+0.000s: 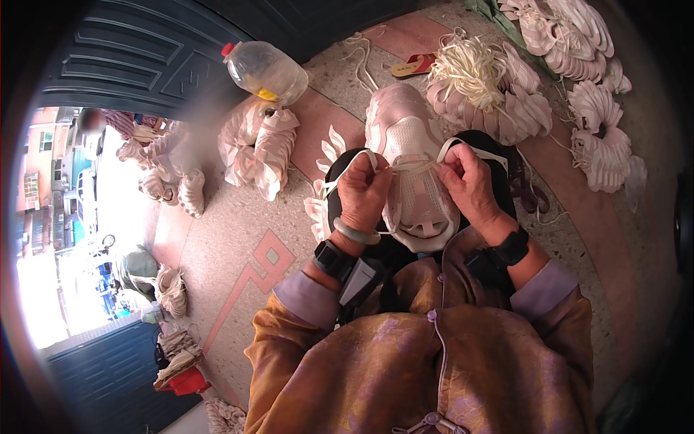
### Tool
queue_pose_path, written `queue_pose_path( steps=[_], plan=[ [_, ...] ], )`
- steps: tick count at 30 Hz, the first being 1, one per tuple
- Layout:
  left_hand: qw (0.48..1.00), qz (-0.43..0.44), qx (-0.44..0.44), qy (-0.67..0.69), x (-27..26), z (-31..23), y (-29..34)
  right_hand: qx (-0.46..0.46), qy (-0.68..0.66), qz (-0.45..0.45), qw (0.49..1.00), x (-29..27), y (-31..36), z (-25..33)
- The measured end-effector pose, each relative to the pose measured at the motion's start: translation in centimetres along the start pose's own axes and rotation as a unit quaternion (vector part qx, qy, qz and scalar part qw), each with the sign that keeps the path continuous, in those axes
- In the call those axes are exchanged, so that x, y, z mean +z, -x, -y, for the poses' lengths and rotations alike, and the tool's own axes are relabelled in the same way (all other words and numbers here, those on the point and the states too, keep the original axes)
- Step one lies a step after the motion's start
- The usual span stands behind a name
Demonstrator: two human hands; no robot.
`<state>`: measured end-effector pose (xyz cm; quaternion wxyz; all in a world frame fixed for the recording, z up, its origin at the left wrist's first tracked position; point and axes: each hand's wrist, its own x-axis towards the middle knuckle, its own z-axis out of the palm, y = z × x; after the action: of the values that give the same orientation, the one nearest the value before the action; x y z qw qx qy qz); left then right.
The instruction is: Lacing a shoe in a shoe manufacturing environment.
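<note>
On my lap lies a pale pink and white sneaker upper (421, 199), its mesh tongue and eyelet area facing up. A cream shoelace (413, 168) runs across it between my hands. My left hand (363, 189) pinches the lace on the left side, with a loop rising above the fingers. On the other side, my right hand (468, 182) has thumb and fingers closed on the same lace, and a length trails off to the right. The exact fingertip contact is partly hidden. Beside my left knee, several pale upper pieces (318, 210) are fanned out.
A bundle of cream laces (471, 72) rests on stacked uppers at the far right, near a red sandal (413, 66). More bundled uppers (596, 137) lie further right. A clear jug with red cap (267, 72) stands far left, behind another upper bundle (259, 148).
</note>
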<state>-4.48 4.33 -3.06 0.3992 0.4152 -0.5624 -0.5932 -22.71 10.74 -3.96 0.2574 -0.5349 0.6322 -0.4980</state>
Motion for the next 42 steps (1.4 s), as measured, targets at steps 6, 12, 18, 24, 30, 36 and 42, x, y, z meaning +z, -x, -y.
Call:
queue_pose_path(
  steps=[6, 12, 18, 24, 30, 36, 42],
  plan=[
    [1.0, 0.0, 0.001, 0.006, -0.3, 0.4, -0.2, 0.029, 0.037, 0.088, 0.995, -1.8, 1.9, 2.7],
    [0.973, -0.026, 0.11, -0.2, 0.6, -0.4, -0.2, -0.186, 0.263, 0.13, 0.938, -3.2, 3.4, 3.4],
    [0.901, 0.057, 0.231, -0.364, 0.5, -0.5, -2.2, -0.21, 0.271, 0.164, 0.925, -3.5, 2.2, 1.5],
    [0.929, 0.189, 0.11, -0.298, -0.4, -1.0, -4.5, -0.235, 0.313, 0.163, 0.906, -3.5, 2.4, 1.0],
    [0.911, 0.23, 0.103, -0.325, -0.8, -1.3, -5.1, -0.245, 0.317, 0.17, 0.9, -3.6, 2.4, 0.7],
    [0.863, 0.201, 0.225, -0.405, 0.5, -1.1, -4.2, -0.227, 0.322, 0.181, 0.901, -3.3, 2.7, 0.6],
    [0.909, 0.153, 0.151, -0.358, 0.1, 0.1, -4.1, -0.217, 0.28, 0.158, 0.922, -3.0, 2.8, 0.8]
  ],
)
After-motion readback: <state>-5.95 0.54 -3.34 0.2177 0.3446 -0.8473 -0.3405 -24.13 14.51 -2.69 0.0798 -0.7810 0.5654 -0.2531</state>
